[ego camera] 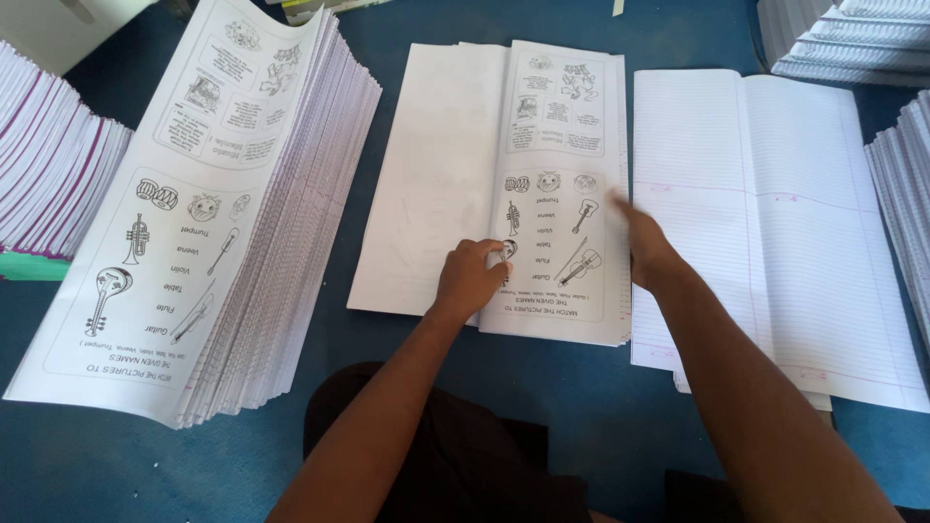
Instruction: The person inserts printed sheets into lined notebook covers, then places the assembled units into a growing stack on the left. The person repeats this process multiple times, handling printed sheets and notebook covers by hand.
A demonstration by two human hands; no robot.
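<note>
**Two hands on the printed sheet at the middle of the worktop**

The left hand [470, 279] is curled, its grip pinching the near edge of the printed sheet [554, 194], which lies on top of the middle pile [426, 174]. The right hand [647, 247] is blurred at the sheet's right edge; its fingers look spread flat against the paper, though I cannot tell whether they press or merely brush it. The sheet carries line drawings of musical instruments and small cartoon panels, and it covers only the right half of the middle pile, whose blank left half shows.

Left of the printed sheet stands a tall stack [194, 223] of the same printed pages, its side fanned out. Right of it lie open ruled sheets [775, 223], touching or nearly touching its edge. More stacks of paper sit at the far corners of the blue worktop [581, 387].

The risk, as I judge it: the pinch is at one small spot near the corner, so the sheet could crease or lift more than one leaf. The right hand, working close to the ruled sheets, could drag them askew.
</note>
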